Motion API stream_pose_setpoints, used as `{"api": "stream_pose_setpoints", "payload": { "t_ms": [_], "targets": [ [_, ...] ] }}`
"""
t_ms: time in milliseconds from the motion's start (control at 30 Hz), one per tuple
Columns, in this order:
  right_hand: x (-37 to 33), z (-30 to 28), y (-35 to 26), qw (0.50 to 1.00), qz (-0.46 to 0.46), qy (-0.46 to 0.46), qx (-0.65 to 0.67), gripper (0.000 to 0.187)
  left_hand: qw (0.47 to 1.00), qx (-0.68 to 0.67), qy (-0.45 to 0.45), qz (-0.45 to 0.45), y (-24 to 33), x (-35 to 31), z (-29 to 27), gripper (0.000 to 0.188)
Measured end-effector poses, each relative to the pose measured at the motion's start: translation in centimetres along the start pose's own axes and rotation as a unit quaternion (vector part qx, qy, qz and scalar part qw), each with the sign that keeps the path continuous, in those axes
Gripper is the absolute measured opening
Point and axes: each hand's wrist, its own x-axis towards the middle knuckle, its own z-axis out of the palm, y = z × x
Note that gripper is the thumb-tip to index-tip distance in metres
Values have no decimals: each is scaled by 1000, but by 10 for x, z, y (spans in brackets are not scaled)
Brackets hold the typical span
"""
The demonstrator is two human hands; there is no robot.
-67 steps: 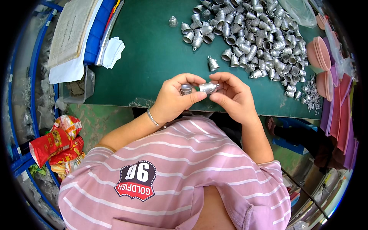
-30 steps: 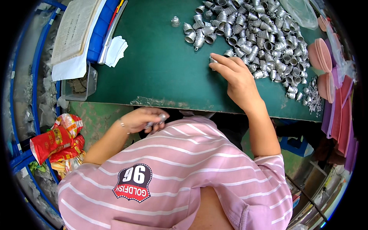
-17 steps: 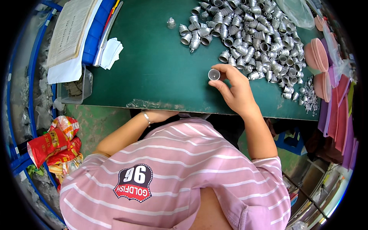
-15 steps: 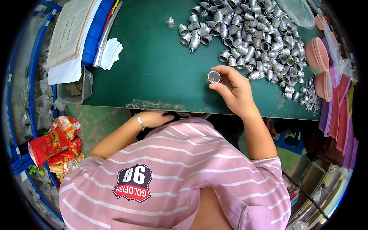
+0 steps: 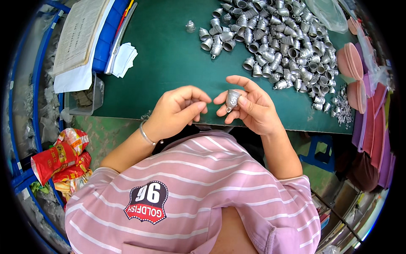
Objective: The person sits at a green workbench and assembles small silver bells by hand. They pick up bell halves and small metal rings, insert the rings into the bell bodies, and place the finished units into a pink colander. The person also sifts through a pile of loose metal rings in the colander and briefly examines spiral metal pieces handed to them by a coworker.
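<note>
A small silver metal bell (image 5: pixel 232 100) is pinched between the thumb and fingers of my right hand (image 5: pixel 256 107). Its loop end points down toward me, and raised decoration shows on its side. My left hand (image 5: pixel 179 106) hovers just left of it over the table's near edge, apart from the bell. The left fingers are curled with the thumb against them; whatever is between them, if anything, is hidden. Beyond my hands spreads a large heap of similar bells (image 5: pixel 277 59). One single bell (image 5: pixel 190 26) stands apart to the left of the heap.
The green table (image 5: pixel 156 55) carries a heap of tiny silver parts (image 5: pixel 343 108) at the right. Pink bowls (image 5: pixel 350 61) line the right edge. On the left lie a blue tray (image 5: pixel 109 38) with papers, folded white paper (image 5: pixel 124 60) and a clear plastic box (image 5: pixel 96 99).
My left hand has come up from my lap toward the right hand. My right hand has lowered slightly and turned the bell from mouth up to loop toward me.
</note>
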Motion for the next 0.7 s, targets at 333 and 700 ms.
{"api": "stream_pose_setpoints", "payload": {
  "t_ms": [333, 700],
  "targets": [
    [-4, 20, -1, 962, -60, 72, -257, 54, 994, -98, 28, 44, -10, 19, 19, 27],
    [-2, 12, 12, 890, -209, 138, -382, 33, 983, -126, 32, 126, -18, 21, 19, 29]
  ]
}}
